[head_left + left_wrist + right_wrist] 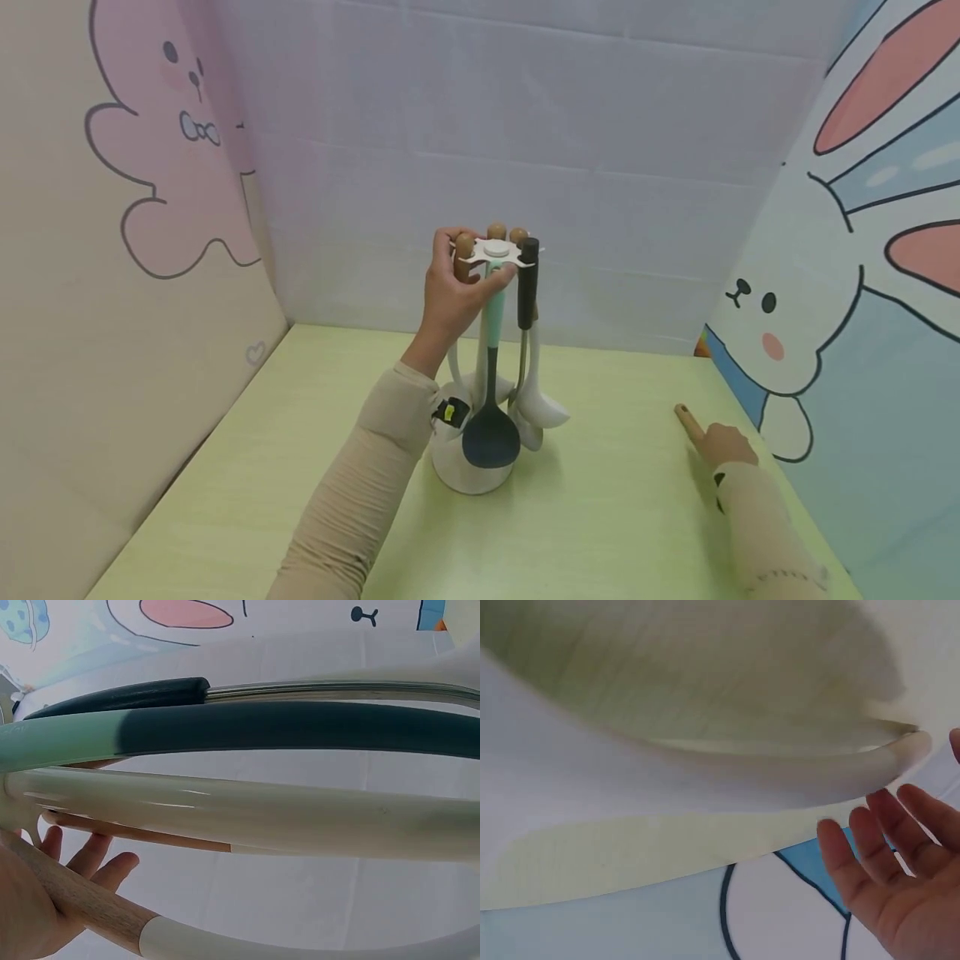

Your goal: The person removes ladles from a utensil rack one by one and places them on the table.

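A rotating utensil rack (497,248) with a white hooked top stands on the table, kitchen utensils hanging round it. My left hand (452,292) grips its top, thumb over the front edge near the mint handle of a dark ladle (491,437). In the left wrist view, its fingers (94,855) reach behind a wooden handle (105,911). My right hand (726,446) is at the table's right side beside a wooden handle (688,423). The right wrist view shows this white utensil (780,776) running past the spread fingertips (877,802); its head is not clearly seen.
Also on the rack hang a black-handled utensil (528,283) and a white ladle (542,408). The pale green table (600,500) meets a white back wall (637,208). Side walls carry a pink bear (180,167) and a white rabbit (795,333).
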Demonstrator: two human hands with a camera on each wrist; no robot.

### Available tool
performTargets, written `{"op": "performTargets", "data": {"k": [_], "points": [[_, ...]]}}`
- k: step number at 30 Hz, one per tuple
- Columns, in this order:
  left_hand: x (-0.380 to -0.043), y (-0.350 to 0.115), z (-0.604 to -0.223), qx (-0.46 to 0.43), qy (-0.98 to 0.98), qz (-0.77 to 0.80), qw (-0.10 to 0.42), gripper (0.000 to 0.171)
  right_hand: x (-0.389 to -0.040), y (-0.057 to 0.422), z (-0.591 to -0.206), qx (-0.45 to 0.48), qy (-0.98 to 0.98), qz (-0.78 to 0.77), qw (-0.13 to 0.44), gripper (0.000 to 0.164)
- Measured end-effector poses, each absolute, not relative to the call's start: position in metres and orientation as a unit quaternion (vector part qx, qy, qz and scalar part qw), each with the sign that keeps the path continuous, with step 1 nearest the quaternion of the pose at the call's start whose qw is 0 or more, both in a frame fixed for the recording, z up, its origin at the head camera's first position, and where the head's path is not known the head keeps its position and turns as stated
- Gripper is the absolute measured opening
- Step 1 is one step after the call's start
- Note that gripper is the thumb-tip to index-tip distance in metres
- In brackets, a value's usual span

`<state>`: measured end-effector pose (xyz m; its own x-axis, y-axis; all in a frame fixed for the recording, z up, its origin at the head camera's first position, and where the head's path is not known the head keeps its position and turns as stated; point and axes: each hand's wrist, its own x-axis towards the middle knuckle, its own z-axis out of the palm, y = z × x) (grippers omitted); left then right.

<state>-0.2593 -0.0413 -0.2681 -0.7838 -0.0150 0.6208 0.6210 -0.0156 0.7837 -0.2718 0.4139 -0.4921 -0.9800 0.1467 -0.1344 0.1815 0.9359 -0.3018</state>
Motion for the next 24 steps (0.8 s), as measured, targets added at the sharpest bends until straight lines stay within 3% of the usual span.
{"op": "performTargets", "data": {"k": [2, 6, 10, 16, 24], "points": [[-0.260, -0.040, -0.268, -0.234, -0.656, -0.678, 0.234, 0.058, -0.275, 0.408, -0.484, 0.073, 0.981, -0.177, 0.031, 0.086], [-0.262, -0.039, -0.268, -0.245, -0.645, -0.687, 0.228, 0.057, -0.283, 0.385, -0.459, 0.009, 0.981, -0.189, -0.031, 0.063], [-0.265, -0.039, -0.269, -0.261, -0.631, -0.698, 0.216, 0.056, -0.287, 0.348, -0.421, -0.037, 0.969, -0.229, -0.084, 0.056], [-0.268, -0.041, -0.271, -0.287, -0.618, -0.704, 0.200, 0.054, -0.275, 0.286, -0.363, -0.117, 0.933, -0.297, -0.167, 0.049], [-0.271, -0.041, -0.269, -0.299, -0.614, -0.706, 0.188, 0.056, -0.254, 0.221, -0.315, -0.250, 0.838, -0.365, -0.319, 0.035]]}}
